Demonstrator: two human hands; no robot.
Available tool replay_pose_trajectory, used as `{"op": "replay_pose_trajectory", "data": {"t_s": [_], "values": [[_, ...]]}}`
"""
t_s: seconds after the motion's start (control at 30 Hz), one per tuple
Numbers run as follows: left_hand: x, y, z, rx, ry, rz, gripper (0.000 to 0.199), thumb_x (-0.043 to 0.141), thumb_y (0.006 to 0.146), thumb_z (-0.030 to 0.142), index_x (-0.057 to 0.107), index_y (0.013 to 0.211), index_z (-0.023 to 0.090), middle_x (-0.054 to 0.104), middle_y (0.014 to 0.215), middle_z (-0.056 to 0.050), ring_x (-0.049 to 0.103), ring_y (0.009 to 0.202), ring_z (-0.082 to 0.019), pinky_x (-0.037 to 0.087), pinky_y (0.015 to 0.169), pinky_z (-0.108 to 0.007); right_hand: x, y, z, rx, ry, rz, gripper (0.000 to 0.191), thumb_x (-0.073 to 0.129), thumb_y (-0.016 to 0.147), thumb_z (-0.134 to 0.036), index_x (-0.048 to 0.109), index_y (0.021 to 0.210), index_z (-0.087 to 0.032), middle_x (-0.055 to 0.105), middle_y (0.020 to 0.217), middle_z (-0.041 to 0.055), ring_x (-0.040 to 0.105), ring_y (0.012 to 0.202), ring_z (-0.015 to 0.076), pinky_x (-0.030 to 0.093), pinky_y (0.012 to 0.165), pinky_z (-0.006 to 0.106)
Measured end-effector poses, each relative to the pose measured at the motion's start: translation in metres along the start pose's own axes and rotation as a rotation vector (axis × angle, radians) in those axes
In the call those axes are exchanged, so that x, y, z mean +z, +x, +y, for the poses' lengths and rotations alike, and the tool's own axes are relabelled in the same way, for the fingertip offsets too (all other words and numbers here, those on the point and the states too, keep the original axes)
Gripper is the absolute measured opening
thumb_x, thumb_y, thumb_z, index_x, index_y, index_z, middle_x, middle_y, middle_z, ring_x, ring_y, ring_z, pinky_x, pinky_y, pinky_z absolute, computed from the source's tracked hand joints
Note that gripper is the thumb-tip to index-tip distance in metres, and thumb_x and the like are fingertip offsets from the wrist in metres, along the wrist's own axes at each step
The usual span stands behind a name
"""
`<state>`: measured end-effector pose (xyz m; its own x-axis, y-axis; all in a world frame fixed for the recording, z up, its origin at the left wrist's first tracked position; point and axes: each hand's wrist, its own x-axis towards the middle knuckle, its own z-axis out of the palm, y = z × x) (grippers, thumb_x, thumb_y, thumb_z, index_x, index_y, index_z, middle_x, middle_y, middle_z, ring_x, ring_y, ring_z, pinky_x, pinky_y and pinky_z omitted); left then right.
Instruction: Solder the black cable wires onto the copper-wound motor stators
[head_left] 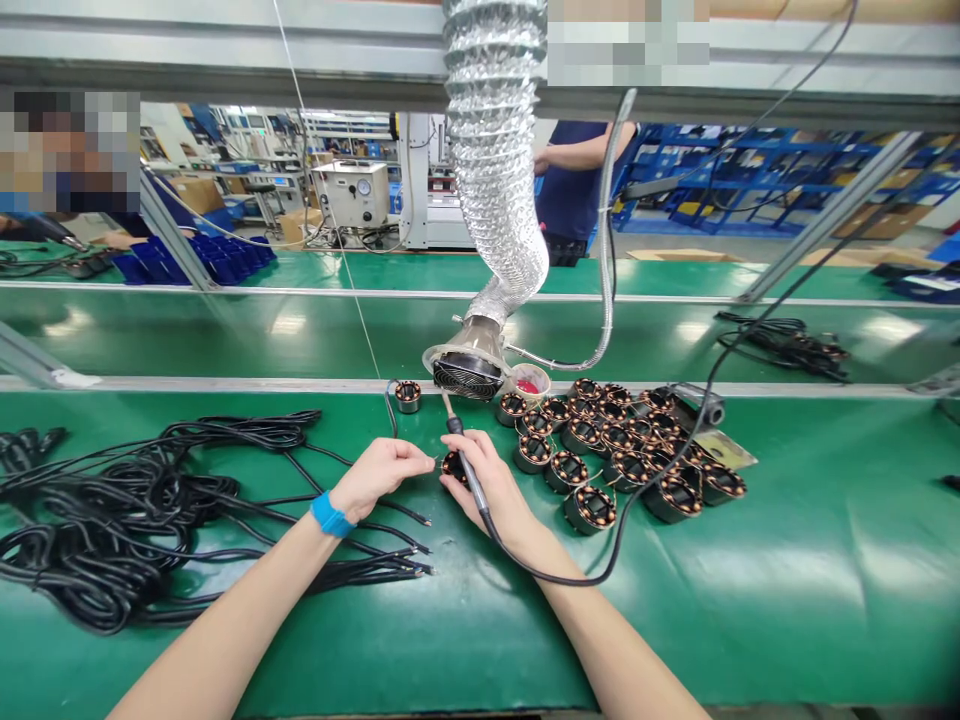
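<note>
My right hand (491, 490) is closed around a soldering iron (470, 470), whose tip points up and away, and its fingers also rest against a round copper-wound stator (452, 466). Left of that stator, my left hand (385, 474) is pinched at the fingertips; whatever is between them is too small to name. A blue band circles the left wrist. Behind my hands stands another stator (408, 397) with a dark cable beside it. Many similar stators (591, 508) are grouped to the right of my right hand.
Coiled black cables (112, 530) cover the left of the green table (465, 650). A fume duct (495, 150) hangs over the middle, near a small cup (531, 382). A soldering-iron holder (701, 405) stands behind the stators. Two people are beyond the table.
</note>
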<state>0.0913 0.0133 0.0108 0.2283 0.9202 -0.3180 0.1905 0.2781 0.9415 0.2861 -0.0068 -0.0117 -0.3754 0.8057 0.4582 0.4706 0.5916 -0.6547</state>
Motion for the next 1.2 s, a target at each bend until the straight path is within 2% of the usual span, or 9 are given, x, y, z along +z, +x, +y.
{"op": "replay_pose_trajectory", "data": {"t_s": [0.17,0.3,0.4,0.6,0.7,0.9,1.03,1.2], "values": [[0.001,0.001,-0.005,0.009,-0.003,0.016,0.040,0.076,0.065,0.048,0.071,0.077,0.010,0.039,0.051,0.007,0.019,0.045,-0.005,0.008,0.046,-0.025,0.006,0.000,0.003,-0.042,0.012,0.087,0.046,0.058,0.087,-0.011,0.049,0.128,-0.026,0.051,0.114,0.0068,0.060,0.097,0.0175,0.052,0.091,0.034],[-0.002,0.003,-0.010,0.030,-0.075,-0.046,0.039,0.071,0.073,0.049,0.068,0.075,0.011,0.028,0.051,0.009,0.015,0.044,-0.004,0.006,0.045,-0.025,0.012,-0.001,0.005,-0.099,0.051,0.121,0.043,0.051,0.090,-0.009,0.049,0.129,-0.027,0.049,0.112,0.0064,0.062,0.096,0.0150,0.053,0.091,0.033],[-0.003,0.004,-0.011,0.024,-0.138,-0.075,0.037,0.070,0.074,0.047,0.064,0.071,0.011,0.029,0.052,0.009,0.015,0.044,-0.003,0.005,0.044,-0.025,0.016,-0.001,0.007,-0.117,0.061,0.155,0.043,0.050,0.091,-0.009,0.050,0.130,-0.027,0.049,0.113,0.0066,0.062,0.095,0.0140,0.054,0.092,0.032],[0.000,0.005,-0.010,0.036,-0.137,0.020,0.034,0.073,0.069,0.043,0.061,0.070,0.012,0.032,0.051,0.009,0.019,0.044,-0.003,0.008,0.044,-0.023,0.019,-0.002,0.008,-0.119,0.056,0.172,0.044,0.049,0.091,-0.008,0.050,0.130,-0.027,0.050,0.111,0.0067,0.063,0.097,0.0149,0.054,0.093,0.033],[0.002,0.005,-0.011,0.022,-0.137,0.032,0.034,0.075,0.067,0.043,0.061,0.070,0.012,0.032,0.052,0.009,0.020,0.043,-0.003,0.008,0.044,-0.024,0.019,-0.002,0.006,-0.124,0.052,0.169,0.044,0.048,0.091,-0.009,0.050,0.131,-0.028,0.050,0.111,0.0068,0.063,0.096,0.0150,0.054,0.093,0.033],[0.006,0.004,-0.014,0.001,-0.120,0.020,0.042,0.075,0.067,0.052,0.056,0.063,0.015,0.024,0.049,0.011,0.014,0.043,-0.004,0.005,0.043,-0.025,0.021,-0.003,0.007,-0.124,0.054,0.172,0.045,0.047,0.091,-0.010,0.050,0.132,-0.029,0.051,0.110,0.0063,0.062,0.098,0.0160,0.054,0.093,0.033],[0.007,0.004,-0.012,0.003,-0.085,0.002,0.044,0.072,0.070,0.057,0.060,0.071,0.015,0.021,0.049,0.011,0.012,0.044,-0.005,0.006,0.043,-0.024,0.023,-0.002,0.007,-0.126,0.056,0.180,0.045,0.047,0.090,-0.009,0.050,0.131,-0.029,0.050,0.112,0.0061,0.062,0.097,0.0149,0.053,0.093,0.031],[0.005,-0.001,-0.010,0.053,0.058,-0.055,0.050,0.063,0.077,0.064,0.065,0.079,0.014,0.024,0.053,0.009,0.017,0.046,-0.006,0.009,0.043,-0.022,0.024,-0.006,0.007,-0.120,-0.013,0.185,0.046,0.050,0.088,-0.008,0.052,0.129,-0.029,0.049,0.114,0.0055,0.061,0.096,0.0133,0.053,0.086,0.025]]}}
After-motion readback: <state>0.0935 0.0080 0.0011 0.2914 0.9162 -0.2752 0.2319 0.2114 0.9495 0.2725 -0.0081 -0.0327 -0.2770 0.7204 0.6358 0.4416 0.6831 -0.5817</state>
